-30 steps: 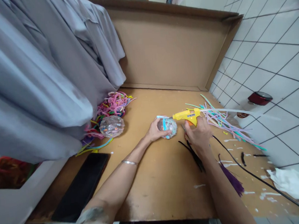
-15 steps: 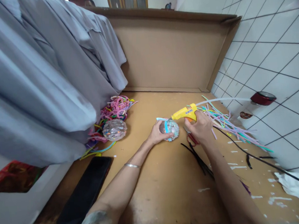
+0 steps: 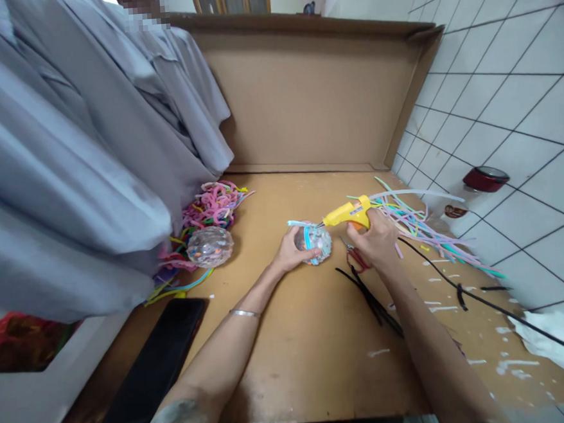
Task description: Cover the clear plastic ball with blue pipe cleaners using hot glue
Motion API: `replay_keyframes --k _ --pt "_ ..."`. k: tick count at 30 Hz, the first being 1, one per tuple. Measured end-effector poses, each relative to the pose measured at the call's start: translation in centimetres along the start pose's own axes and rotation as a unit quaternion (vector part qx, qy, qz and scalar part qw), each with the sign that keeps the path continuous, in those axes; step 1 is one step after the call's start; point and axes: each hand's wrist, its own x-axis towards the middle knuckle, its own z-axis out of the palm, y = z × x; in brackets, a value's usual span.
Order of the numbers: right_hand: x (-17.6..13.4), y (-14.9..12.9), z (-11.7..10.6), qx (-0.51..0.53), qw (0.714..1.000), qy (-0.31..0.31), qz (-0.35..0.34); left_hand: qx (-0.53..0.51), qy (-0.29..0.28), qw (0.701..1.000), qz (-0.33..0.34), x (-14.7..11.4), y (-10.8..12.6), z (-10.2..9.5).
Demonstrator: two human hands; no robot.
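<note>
My left hand (image 3: 292, 251) is closed around a clear, round container (image 3: 321, 242) with pale bits on it and a light blue pipe cleaner (image 3: 307, 238) across its side. In my right hand (image 3: 375, 236) is a yellow glue gun (image 3: 348, 213), its nozzle pointing left. The nozzle tip is at the top of the container, close by the blue pipe cleaner; whether it touches is too small to tell. A whitish glue stick (image 3: 418, 193) trails from the back of the gun. Red-handled scissors (image 3: 357, 259) lie just below my right hand.
A second clear container (image 3: 210, 247) sits by tangled pipe cleaners (image 3: 218, 203) at left. Loose pipe cleaners (image 3: 438, 233), a red-lidded jar (image 3: 483, 181) and a black cord (image 3: 491, 303) lie right. Black strips (image 3: 373, 302) and a phone-like slab (image 3: 157, 362) lie nearer. A person's grey garment (image 3: 89, 154) hangs left.
The whole view has shifted slightly, so things appear a little further left. Both hands keep their hold, and the glue gun's nozzle stays at the container's top.
</note>
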Motion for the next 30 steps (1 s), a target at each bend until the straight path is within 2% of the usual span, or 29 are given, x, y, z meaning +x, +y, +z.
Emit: replay_keyframes --k 7,18,25,30 --pt "2.2 -1.1 0.3 0.001 0.999 -0.027 -0.033 -0.017 -0.002 1.000 -0.014 0.1 0.2 0.0" --pt "0.8 -0.5 0.1 -0.020 0.998 -0.049 -0.041 -0.017 -0.003 1.000 0.007 0.1 0.0 0.0" --pt "0.3 -0.3 -0.2 -0.025 0.999 -0.016 -0.028 0.016 -0.004 0.999 0.034 0.2 -0.3 0.0" --pt "0.4 -0.4 -0.1 -0.027 0.999 -0.022 -0.037 0.015 -0.009 0.999 0.029 0.1 0.1 0.2"
